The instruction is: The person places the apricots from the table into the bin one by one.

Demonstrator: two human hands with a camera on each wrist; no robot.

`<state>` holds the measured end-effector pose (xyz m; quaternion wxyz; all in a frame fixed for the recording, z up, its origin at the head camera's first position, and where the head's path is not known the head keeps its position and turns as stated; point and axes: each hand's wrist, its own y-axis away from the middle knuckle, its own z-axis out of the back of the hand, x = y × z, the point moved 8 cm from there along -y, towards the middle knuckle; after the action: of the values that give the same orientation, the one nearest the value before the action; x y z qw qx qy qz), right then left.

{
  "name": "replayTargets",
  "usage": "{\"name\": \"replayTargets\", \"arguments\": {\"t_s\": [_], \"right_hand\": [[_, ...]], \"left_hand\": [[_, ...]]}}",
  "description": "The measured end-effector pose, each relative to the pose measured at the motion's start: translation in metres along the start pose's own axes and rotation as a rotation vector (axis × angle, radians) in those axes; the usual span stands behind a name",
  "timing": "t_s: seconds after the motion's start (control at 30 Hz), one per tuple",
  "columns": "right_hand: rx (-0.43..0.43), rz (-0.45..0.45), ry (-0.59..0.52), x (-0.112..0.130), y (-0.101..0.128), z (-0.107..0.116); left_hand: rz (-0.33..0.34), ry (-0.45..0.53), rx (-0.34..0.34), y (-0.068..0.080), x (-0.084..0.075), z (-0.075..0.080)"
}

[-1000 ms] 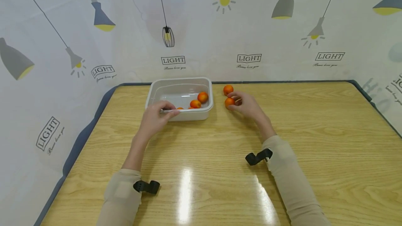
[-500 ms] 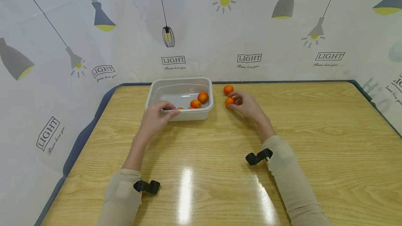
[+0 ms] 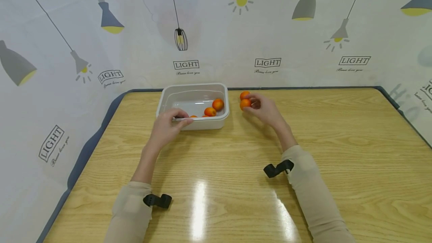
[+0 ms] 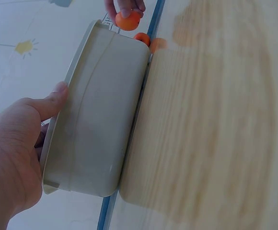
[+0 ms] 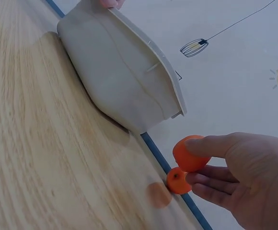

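1. The right hand [image 3: 264, 110] pinches a small orange fruit [image 3: 245, 104] between thumb and fingertips, lifted clear of the wooden table [image 3: 337, 141], just to the right of the white plastic tub [image 3: 194, 123].
2. The left hand [image 3: 167, 126] grips the tub's near rim, thumb on the outside wall and fingers curled over the edge.
3. From the right wrist view the held fruit [image 5: 191, 154] sits under the thumb, and a second orange fruit [image 5: 178, 180] lies on the table just below it, close to the fingertips; whether they touch it cannot be told.
4. In the head view that second fruit [image 3: 244, 95] shows just behind the held one, also right of the tub and near the table's far edge.
5. Inside the tub lie more orange fruits: one [image 3: 218, 104] toward its right wall, another [image 3: 210, 111] just in front of it, and a partly hidden one [image 3: 193, 116] against the near wall.
6. Both forearms wear beige sleeves with black wrist mounts, well nearer the viewer than the tub.
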<state>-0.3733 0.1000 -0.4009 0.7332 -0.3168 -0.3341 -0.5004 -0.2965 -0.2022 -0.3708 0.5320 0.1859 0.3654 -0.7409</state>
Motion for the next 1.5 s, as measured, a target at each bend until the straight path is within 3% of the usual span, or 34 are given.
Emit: {"name": "replayTargets", "arguments": {"t_s": [0.53, 1.07, 1.5], "right_hand": [[-0.063, 0.108, 0.002, 0.035, 0.003, 0.005], [-0.019, 0.174, -0.046, 0.072, 0.006, -0.011], [-0.020, 0.208, -0.053, 0.083, 0.009, -0.021]], "left_hand": [[-0.018, -0.005, -0.015, 0.000, -0.001, 0.001], [-0.024, 0.004, -0.008, 0.000, -0.002, 0.001], [-0.019, -0.001, -0.009, 0.000, -0.003, 0.001]]}}
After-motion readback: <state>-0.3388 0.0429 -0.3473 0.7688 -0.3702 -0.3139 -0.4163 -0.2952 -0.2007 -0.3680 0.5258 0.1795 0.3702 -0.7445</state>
